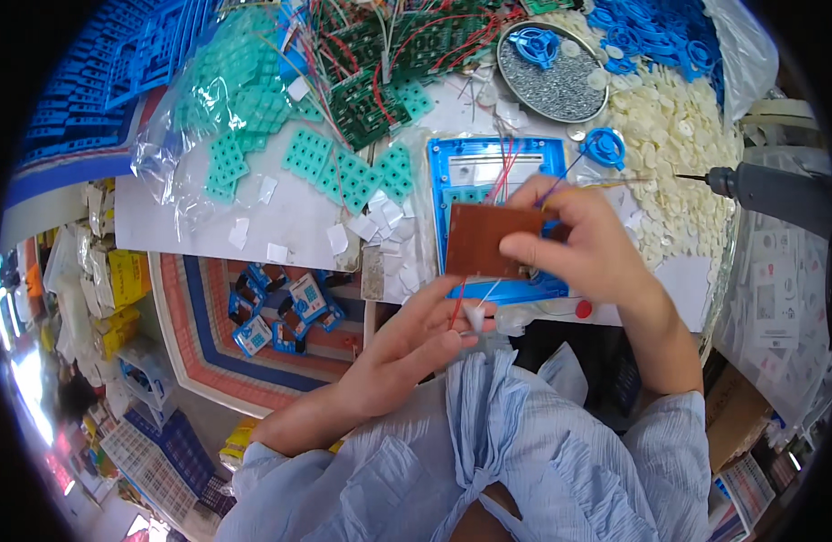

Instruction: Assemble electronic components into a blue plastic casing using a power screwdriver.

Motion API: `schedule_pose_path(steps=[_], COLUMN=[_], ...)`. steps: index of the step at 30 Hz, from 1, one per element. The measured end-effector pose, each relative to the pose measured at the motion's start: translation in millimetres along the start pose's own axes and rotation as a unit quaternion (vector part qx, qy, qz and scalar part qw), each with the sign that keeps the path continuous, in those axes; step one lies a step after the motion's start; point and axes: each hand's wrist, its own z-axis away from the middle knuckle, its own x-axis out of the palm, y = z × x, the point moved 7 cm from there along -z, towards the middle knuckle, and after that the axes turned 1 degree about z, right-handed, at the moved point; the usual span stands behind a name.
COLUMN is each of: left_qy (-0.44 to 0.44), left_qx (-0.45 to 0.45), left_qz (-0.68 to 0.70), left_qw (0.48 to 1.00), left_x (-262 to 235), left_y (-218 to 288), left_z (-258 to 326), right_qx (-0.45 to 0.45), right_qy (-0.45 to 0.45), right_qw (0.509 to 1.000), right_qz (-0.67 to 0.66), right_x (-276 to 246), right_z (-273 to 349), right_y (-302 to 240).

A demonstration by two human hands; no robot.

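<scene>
My right hand (589,242) was closed on a brown circuit board (491,239), thumb and fingers pinching its right edge, and held it tilted just above a blue plastic housing (495,167) that lay open on the worktop (289,217). My left hand (414,339) sat below and nearer to me, fingers drawn together on a small white part (475,315) and on the thin red wire (455,309) that hung from the board. Judged from this layout, the board was wired but not yet seated: red and blue leads (504,172) ran from it up across the housing, and the housing carried no cover. Fastening therefore appeared to remain, since the electric screwdriver (777,191) lay untouched at the right, and the round tray of screws (549,68) stood well apart at the top. Teal keypad mats (348,172) lay loose beside the housing, and green boards with wires (380,86) were piled behind them. The component side of the brown board faced away from the camera, so I could not tell what was fitted there. The board also hid the lower half of the housing, and I could not identify the white part. The screwdriver body was cut off by the picture rim.
</scene>
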Motion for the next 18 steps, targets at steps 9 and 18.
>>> schedule_pose_path(steps=[9, 18], left_qy=[-0.029, 0.107], left_qx=[0.01, 0.094], left_qz=[-0.133, -0.693], left_qw=[0.991, 0.707], left_x=[-1, -8], left_y=[-2, 71], left_z=[8, -5], right_qx=[0.034, -0.071], right_qy=[0.007, 0.057], right_qw=[0.998, 0.943], right_qz=[0.054, 0.319], right_x=[4, 11], right_z=[-27, -29], right_y=[8, -34])
